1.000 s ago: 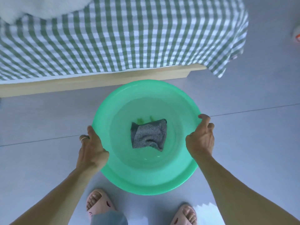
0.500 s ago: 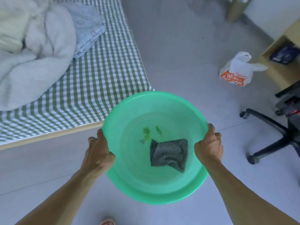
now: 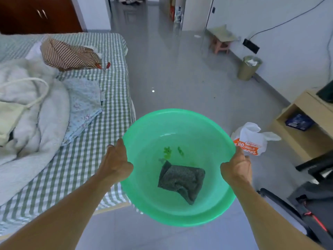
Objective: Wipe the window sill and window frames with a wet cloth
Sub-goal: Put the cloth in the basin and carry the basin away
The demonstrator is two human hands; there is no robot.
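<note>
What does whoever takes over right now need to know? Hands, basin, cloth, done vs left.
Left hand grips the left rim of the green basin; right hand grips the right rim. The basin is held off the floor, beside the bed.
Grey cloth lies crumpled in the basin's bottom, in shallow water.
Done: cloth is in the water, basin picked up.
Left: no window in view. Carry the basin to it, wring the cloth, wipe sill and frames.

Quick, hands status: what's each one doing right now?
Left hand: grips the left rim of the green basin.
Right hand: grips the basin's right rim.
The grey cloth lies inside, unheld.
</note>
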